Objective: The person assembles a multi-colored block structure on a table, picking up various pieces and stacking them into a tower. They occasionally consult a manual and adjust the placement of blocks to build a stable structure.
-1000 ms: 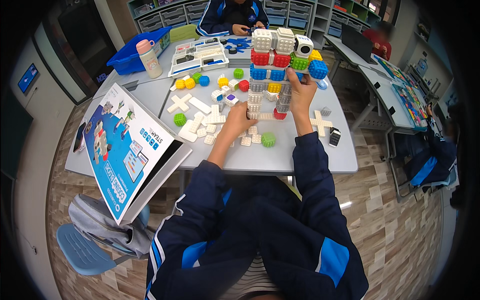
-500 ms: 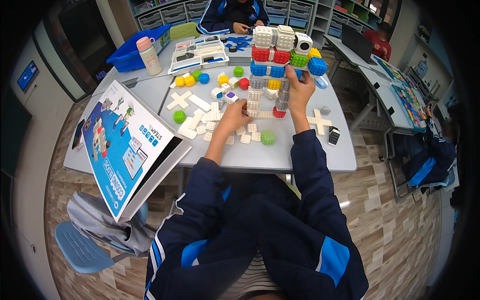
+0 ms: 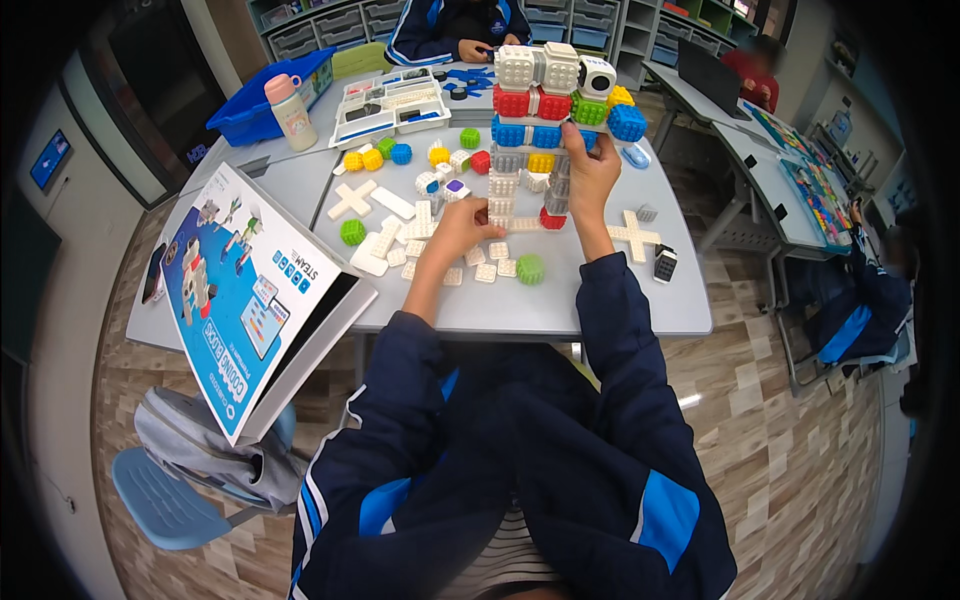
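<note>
A tall model of studded building blocks (image 3: 530, 135) stands upright on the table, with white, red, blue and grey rows and two legs. My right hand (image 3: 592, 172) is closed on its right side, at the blue row. Down at the foot of the left leg, my left hand (image 3: 462, 230) has its fingertips closed against the model's base. A round black-and-white block (image 3: 597, 76) and a blue block (image 3: 627, 122) stick out at the upper right. Near my left hand lie white square tiles (image 3: 486, 272) and a green block (image 3: 529, 268).
White cross pieces (image 3: 352, 200), loose coloured blocks and a sorting tray (image 3: 390, 110) lie farther off. A large box (image 3: 250, 290) leans at the table's left edge. Behind it stand a bottle (image 3: 290, 112) and a blue bin (image 3: 262, 105). A person (image 3: 460, 35) sits across.
The whole view has shifted a little, moving the model and both hands slightly left in the picture. Both hands keep the same places on the model.
</note>
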{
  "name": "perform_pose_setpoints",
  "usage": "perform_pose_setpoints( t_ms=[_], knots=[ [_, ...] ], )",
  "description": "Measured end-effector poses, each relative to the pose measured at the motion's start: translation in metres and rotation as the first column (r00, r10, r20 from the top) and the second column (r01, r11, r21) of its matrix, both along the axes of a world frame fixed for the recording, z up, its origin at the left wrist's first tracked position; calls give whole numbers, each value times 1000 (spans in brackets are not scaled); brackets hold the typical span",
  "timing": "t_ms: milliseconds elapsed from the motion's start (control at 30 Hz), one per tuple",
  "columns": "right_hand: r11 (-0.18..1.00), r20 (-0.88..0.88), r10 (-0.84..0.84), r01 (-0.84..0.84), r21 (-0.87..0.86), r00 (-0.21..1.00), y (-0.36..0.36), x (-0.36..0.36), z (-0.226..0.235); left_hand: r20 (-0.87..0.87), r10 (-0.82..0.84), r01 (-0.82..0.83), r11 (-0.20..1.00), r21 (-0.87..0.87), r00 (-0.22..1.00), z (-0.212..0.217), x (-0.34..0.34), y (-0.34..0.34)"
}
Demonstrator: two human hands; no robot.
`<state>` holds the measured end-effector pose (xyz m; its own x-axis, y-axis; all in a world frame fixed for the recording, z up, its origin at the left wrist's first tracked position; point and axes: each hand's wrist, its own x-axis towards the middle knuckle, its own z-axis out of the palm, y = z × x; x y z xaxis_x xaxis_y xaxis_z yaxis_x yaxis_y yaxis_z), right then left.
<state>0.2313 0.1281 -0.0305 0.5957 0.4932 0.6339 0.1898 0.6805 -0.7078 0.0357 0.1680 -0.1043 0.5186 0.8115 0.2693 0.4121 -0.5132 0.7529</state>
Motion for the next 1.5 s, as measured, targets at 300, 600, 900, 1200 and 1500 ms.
perform_pose_setpoints(
  t_ms=[300,600,900,1200,1500],
  knots=[
    [997,34,-32,34,-70,999,-2,-2,-1,10,-26,25,996,82,1000,-6,0,4],
    [996,39,-14,18,-82,999,-7,-3,2,-72,40,-30,990,138,997,-3,2,-1],
    [1000,55,1,0,-11,999,-4,-4,2,203,-18,12,999,29,979,6,8,-5],
    [999,49,32,-30,-38,998,-7,-4,7,71,7,-2,997,-72,997,22,4,-9],
    [988,219,-153,157,-1,964,-9,-6,-6,535,-186,123,981,151,824,70,37,-11]
  ],
)
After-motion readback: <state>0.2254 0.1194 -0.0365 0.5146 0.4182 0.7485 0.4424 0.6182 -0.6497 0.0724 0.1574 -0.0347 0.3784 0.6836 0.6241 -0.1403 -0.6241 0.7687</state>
